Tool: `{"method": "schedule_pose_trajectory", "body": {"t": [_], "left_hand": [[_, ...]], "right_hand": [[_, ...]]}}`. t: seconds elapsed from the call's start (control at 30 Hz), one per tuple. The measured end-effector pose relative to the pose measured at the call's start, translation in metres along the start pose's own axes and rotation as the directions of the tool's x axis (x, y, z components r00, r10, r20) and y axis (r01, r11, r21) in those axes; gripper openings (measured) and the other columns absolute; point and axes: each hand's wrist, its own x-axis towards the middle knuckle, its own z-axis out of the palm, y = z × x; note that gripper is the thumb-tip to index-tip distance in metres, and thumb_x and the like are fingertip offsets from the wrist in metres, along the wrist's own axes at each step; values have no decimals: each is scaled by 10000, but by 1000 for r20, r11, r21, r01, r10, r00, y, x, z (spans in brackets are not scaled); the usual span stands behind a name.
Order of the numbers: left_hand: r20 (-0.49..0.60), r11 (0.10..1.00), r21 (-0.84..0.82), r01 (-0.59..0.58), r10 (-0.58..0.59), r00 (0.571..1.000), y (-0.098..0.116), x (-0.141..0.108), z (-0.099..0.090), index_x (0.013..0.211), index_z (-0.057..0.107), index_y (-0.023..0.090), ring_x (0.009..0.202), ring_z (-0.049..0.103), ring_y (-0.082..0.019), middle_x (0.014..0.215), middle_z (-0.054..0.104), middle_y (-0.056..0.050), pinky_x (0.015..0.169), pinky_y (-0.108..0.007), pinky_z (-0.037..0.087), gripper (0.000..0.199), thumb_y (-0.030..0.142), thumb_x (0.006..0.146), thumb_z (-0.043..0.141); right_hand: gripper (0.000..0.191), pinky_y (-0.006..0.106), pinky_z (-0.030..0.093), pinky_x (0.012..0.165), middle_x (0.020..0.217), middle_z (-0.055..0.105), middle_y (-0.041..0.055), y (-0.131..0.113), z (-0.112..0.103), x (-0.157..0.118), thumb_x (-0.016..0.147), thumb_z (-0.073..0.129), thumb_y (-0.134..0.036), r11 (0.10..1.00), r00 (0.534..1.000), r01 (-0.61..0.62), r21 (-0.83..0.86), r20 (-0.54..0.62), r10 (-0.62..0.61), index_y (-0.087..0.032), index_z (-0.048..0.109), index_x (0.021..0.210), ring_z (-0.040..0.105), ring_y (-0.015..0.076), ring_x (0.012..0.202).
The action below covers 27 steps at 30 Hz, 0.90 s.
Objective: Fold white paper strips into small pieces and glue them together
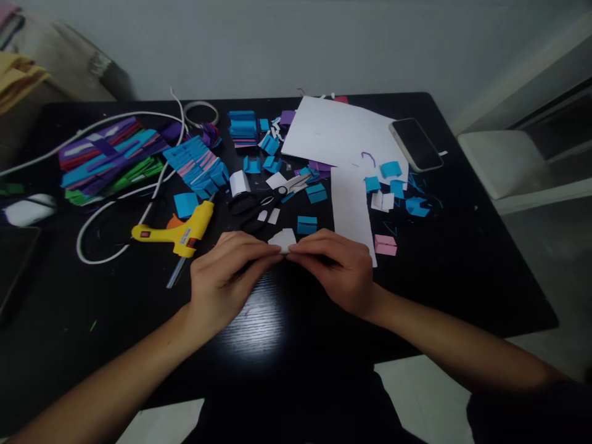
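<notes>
A small piece of white paper (283,238) is pinched between my two hands above the near middle of the black table. My left hand (227,271) grips its left edge with thumb and fingertips pressed together. On the other edge, my right hand (340,265) pinches it the same way, the fingertips of both hands almost touching. Part of the paper is hidden behind the fingers. Just beyond lie black-handled scissors (277,196), partly spread, and a folded blue paper piece (307,225). A pink folded piece (385,245) lies right of my right hand.
A yellow glue gun (185,231) lies left of my hands, near a looping white cable (99,225). Bundled coloured paper strips (111,154) sit at the back left. White sheets (340,132) and a phone (416,144) are at the back right, with several blue folded pieces nearby.
</notes>
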Motion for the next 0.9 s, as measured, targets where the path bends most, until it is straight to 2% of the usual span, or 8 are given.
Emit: {"method": "schedule_pose_trajectory", "body": {"t": [0.5, 0.7, 0.9], "left_hand": [[13, 999, 42, -3, 2, 1000, 2, 1, -1, 1017, 756, 220, 830, 719, -188, 895, 769, -24, 768, -378, 576, 128, 135, 927, 727], [23, 999, 50, 9, -10, 1000, 2, 0, -1, 1018, 754, 225, 837, 718, -192, 899, 767, -25, 773, -381, 580, 124, 141, 939, 710], [10, 998, 66, -2, 1, 1000, 1, -1, 0, 1009, 757, 224, 829, 708, -184, 900, 747, -23, 752, -362, 572, 140, 122, 917, 734]], "right_hand": [[145, 331, 637, 775, 911, 783, 44, 0, 0, -1, 912, 753, -104, 1000, 1000, 5, -19, 2, -5, -215, 790, 997, 746, 168, 849], [148, 353, 637, 768, 916, 776, 28, -1, 1, -1, 928, 741, -138, 999, 1000, -13, -33, 8, 14, -257, 781, 1006, 739, 178, 848], [141, 334, 615, 764, 918, 712, 40, -2, 0, 0, 921, 742, -116, 998, 1000, 7, -62, -8, -7, -232, 784, 989, 703, 165, 839]]}}
